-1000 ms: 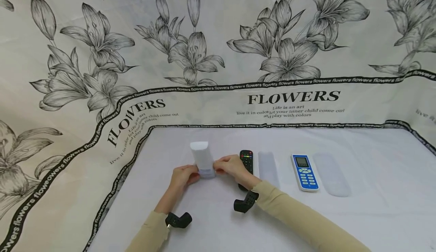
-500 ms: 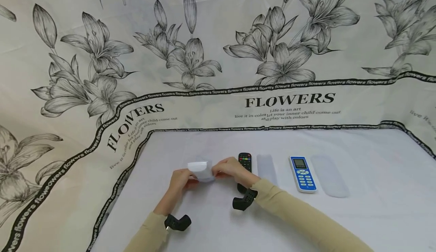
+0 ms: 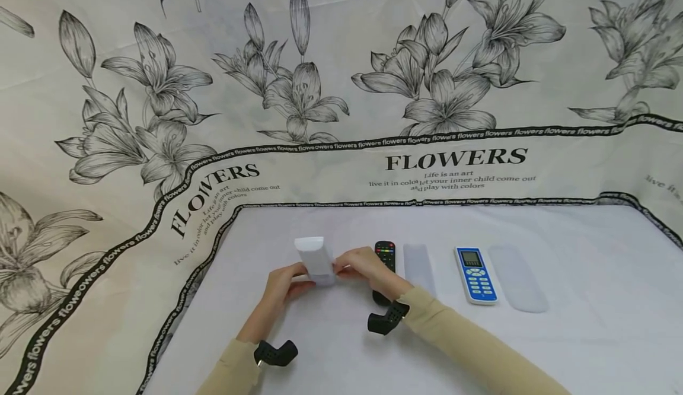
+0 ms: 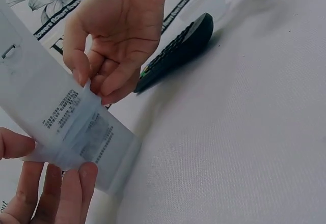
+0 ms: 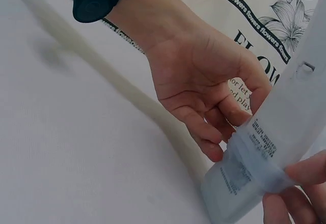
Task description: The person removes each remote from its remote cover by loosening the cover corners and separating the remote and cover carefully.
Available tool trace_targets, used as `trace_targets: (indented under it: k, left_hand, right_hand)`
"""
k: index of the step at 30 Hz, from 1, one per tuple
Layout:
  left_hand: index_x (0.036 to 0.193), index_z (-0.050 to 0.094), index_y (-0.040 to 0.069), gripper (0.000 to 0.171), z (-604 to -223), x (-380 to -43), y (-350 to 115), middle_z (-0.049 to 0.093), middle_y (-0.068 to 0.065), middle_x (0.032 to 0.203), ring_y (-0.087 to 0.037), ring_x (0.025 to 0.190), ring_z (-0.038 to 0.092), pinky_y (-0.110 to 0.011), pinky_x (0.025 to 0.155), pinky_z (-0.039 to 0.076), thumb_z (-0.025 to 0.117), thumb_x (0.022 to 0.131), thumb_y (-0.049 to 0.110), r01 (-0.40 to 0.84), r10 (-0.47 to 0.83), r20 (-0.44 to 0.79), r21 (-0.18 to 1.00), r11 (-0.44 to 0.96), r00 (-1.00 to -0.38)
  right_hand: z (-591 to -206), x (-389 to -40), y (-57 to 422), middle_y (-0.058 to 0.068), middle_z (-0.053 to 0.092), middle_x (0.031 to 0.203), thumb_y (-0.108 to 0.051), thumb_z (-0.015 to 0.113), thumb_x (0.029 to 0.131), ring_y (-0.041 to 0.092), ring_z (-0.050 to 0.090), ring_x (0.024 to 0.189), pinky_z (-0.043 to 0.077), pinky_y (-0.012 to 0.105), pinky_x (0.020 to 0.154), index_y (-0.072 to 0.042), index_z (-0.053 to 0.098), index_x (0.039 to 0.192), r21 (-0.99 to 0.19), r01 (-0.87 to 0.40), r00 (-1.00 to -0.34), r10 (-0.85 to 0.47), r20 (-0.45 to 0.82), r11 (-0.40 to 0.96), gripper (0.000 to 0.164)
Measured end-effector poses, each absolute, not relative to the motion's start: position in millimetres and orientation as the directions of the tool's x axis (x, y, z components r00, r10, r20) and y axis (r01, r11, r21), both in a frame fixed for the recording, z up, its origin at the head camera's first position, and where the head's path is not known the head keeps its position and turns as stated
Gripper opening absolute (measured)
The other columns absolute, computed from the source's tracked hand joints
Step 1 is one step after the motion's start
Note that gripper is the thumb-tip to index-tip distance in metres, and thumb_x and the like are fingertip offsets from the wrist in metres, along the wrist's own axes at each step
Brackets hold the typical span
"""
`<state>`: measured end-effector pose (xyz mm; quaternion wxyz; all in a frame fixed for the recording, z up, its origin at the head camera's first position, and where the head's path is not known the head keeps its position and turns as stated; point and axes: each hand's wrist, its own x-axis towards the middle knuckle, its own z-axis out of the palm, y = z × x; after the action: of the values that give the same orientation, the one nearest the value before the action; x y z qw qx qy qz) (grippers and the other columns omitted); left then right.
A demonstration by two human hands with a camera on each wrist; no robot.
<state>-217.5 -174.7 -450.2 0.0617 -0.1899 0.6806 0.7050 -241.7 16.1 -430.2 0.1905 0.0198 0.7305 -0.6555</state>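
A white remote control (image 3: 313,255) stands tilted up on the table, its printed back showing in both wrist views. Around its lower end sits a translucent soft cover (image 4: 109,158), whose rim is bunched partway along the label. My left hand (image 3: 283,283) pinches the cover's rim on one side. On the opposite edge my right hand (image 5: 198,81) pinches the rim between thumb and fingers. In the head view the remote's front faces away and is hidden.
A black remote (image 3: 385,258) lies right of the hands, partly behind the right wrist. Beside it is a translucent cover (image 3: 418,269). Further right are a blue and white remote (image 3: 476,276) and a larger translucent cover (image 3: 517,279). A flower-print cloth (image 3: 453,104) hangs behind the table.
Half a second ago the white remote's top tipped toward me; it now stands more upright again. Both hands keep their pinch on the cover.
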Motion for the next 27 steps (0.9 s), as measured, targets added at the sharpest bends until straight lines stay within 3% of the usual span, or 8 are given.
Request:
trace_targets:
  k: [4, 13, 20, 27]
  left_hand:
    - [0.11, 0.064, -0.012, 0.036, -450.2, -215.3, -175.8, 0.069, -0.011, 0.098, -0.017, 0.076, 0.069, -0.027, 0.073, 0.058, 0.064, 0.083, 0.013, -0.318, -0.148, -0.333, 0.941, -0.117, -0.931]
    - [0.111, 0.065, -0.011, 0.037, -447.0, -216.1, -174.7, 0.069, -0.015, 0.106, -0.015, 0.072, 0.07, -0.025, 0.074, 0.057, 0.066, 0.084, 0.015, -0.282, -0.175, -0.293, 0.956, -0.084, -0.94]
    - [0.104, 0.069, -0.007, 0.035, -445.9, -221.6, -170.8, 0.069, 0.0, 0.092, -0.004, 0.077, 0.062, -0.017, 0.071, 0.053, 0.07, 0.086, 0.023, -0.204, -0.23, -0.209, 0.978, -0.048, -0.95]
    - [0.111, 0.064, -0.011, 0.041, -443.9, -224.3, -165.2, 0.07, 0.002, 0.091, -0.005, 0.079, 0.065, -0.015, 0.072, 0.053, 0.073, 0.084, 0.018, -0.139, -0.248, -0.172, 0.98, -0.143, -0.954]
  right_hand:
    - [-432.6, -241.4, 21.7, 0.01, 0.073, 0.099, -0.009, 0.069, 0.08, 0.008, 0.067, 0.082, 0.057, 0.027, 0.082, 0.006, 0.071, 0.1, -0.962, 0.242, -0.921, -0.281, -0.269, 0.125, 0.025]
    - [-430.7, -244.7, 26.1, 0.017, 0.069, 0.113, -0.018, 0.067, 0.089, 0.012, 0.068, 0.093, 0.056, 0.029, 0.087, 0.007, 0.067, 0.11, -0.973, 0.189, -0.916, -0.334, -0.223, 0.132, 0.033]
    - [-426.8, -245.2, 26.9, 0.013, 0.072, 0.104, -0.017, 0.07, 0.086, 0.009, 0.066, 0.087, 0.056, 0.032, 0.087, 0.008, 0.069, 0.106, -0.986, 0.102, -0.933, -0.331, -0.141, 0.131, 0.032]
    - [-426.1, -242.7, 28.4, 0.008, 0.073, 0.106, -0.022, 0.076, 0.081, 0.014, 0.064, 0.098, 0.05, 0.035, 0.089, -0.004, 0.075, 0.099, -0.979, 0.028, -0.951, -0.296, -0.088, 0.203, 0.025]
